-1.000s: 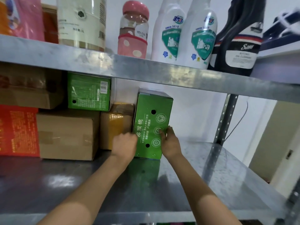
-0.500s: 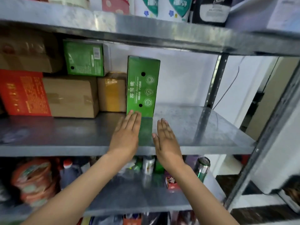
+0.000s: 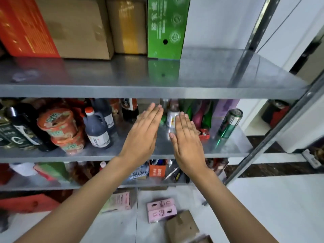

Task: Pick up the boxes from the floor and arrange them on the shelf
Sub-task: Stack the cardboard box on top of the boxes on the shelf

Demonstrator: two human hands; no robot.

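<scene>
Hands dropped from green box, now standing upright on shelf beside tan boxes. Left hand and right hand flat, fingers straight, together, holding nothing. Pink box and brown box lie on floor, below and toward body, slightly right of hands; right hand likely nearer. Pink box's long axis runs left-right.

Four boxes on the top shelf: one red, two brown, one green. Two pink boxes on the floor. Two bare hands.
</scene>
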